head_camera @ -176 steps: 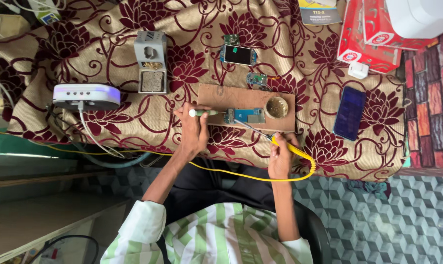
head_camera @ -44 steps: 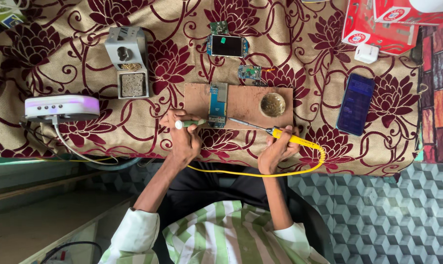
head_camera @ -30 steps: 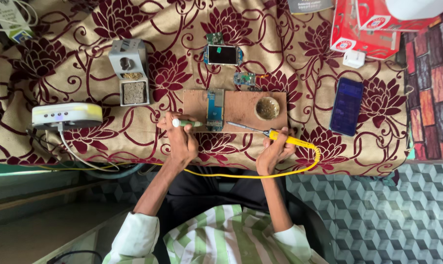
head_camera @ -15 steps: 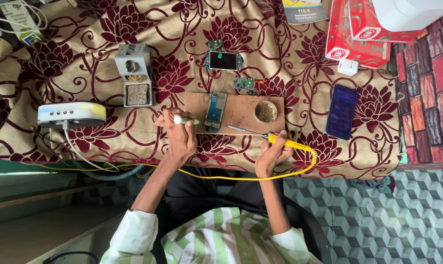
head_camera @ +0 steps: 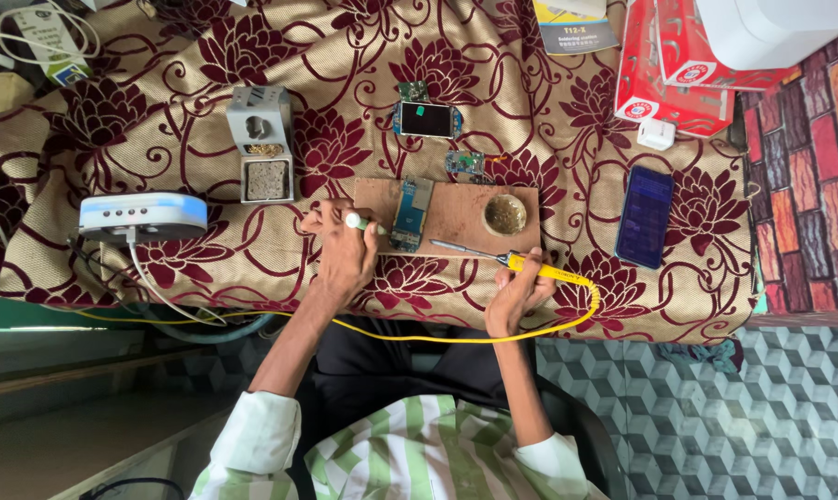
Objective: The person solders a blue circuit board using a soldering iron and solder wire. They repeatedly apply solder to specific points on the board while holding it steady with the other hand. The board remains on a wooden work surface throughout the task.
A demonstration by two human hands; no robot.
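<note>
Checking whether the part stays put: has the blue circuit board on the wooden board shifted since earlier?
Yes. The circuit board turned upright and now sits nearer the wooden board's left end.

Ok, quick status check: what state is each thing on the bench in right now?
Left hand: gripping a white-tipped tool, tip at the circuit board.
Right hand: holding the yellow soldering iron, tip over the wooden board.
Circuit board: lying flat on the wooden board.
Blue phone: flat, screen up.
Small screen module: flat, face up.
</note>
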